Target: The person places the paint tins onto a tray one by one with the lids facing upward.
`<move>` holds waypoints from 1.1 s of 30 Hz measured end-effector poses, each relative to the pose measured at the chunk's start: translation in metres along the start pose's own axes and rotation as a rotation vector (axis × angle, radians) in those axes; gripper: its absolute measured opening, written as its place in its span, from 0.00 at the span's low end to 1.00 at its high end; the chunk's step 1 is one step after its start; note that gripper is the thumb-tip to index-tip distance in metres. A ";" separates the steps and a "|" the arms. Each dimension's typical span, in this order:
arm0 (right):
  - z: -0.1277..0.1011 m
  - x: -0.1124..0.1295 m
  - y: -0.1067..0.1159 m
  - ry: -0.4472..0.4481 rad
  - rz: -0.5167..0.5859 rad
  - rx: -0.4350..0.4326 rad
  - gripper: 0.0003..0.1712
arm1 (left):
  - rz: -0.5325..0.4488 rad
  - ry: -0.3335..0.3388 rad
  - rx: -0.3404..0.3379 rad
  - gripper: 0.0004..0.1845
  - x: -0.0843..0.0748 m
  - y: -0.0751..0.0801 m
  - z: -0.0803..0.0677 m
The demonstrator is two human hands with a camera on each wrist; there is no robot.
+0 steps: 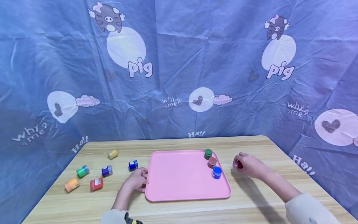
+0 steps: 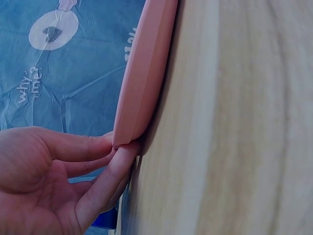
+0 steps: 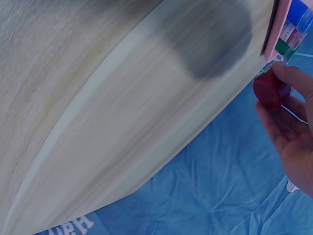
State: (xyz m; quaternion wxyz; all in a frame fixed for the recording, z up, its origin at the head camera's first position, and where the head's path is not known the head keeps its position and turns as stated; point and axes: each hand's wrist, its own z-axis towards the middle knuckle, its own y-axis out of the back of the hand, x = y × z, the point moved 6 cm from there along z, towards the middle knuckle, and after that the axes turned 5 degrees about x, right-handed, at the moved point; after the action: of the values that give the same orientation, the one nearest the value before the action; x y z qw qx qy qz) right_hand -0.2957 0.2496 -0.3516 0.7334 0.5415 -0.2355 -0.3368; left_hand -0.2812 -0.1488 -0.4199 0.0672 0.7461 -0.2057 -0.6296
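Observation:
A pink tray [image 1: 179, 177] lies flat on the wooden table. My left hand [image 1: 136, 179] pinches its left rim between thumb and fingers, as the left wrist view shows at the tray edge [image 2: 142, 93]. Right of the tray, my right hand [image 1: 250, 165] holds a small dark red paint jar [image 3: 267, 89] by thumb and fingers, apart from the tray. Along the tray's right side stand three upright paint jars: one green [image 1: 208, 154], one reddish-brown [image 1: 212, 162] and one blue [image 1: 216, 172].
Several paint jars lie scattered left of the tray: yellow [image 1: 112, 154], green [image 1: 82, 171], orange [image 1: 71, 184], red [image 1: 96, 184], dark blue [image 1: 107, 170] and another blue jar [image 1: 133, 165] close to the left hand. A blue printed cloth [image 1: 179, 68] hangs behind the table.

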 end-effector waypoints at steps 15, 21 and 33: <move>0.006 0.025 -0.002 0.003 0.034 0.031 0.13 | -0.005 -0.006 -0.001 0.25 0.000 0.000 -0.001; 0.007 0.034 -0.003 0.014 0.146 0.038 0.14 | -0.010 -0.007 -0.006 0.25 0.001 0.001 -0.001; 0.005 0.042 -0.013 -0.081 0.505 0.112 0.16 | -0.032 -0.009 -0.006 0.25 0.003 0.000 0.001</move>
State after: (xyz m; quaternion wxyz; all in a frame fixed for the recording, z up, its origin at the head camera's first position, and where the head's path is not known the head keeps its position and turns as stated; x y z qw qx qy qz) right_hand -0.2743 0.2127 -0.3637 0.7532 0.4914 -0.4106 -0.1508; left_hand -0.2815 -0.1499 -0.4231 0.0587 0.7463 -0.1923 -0.6345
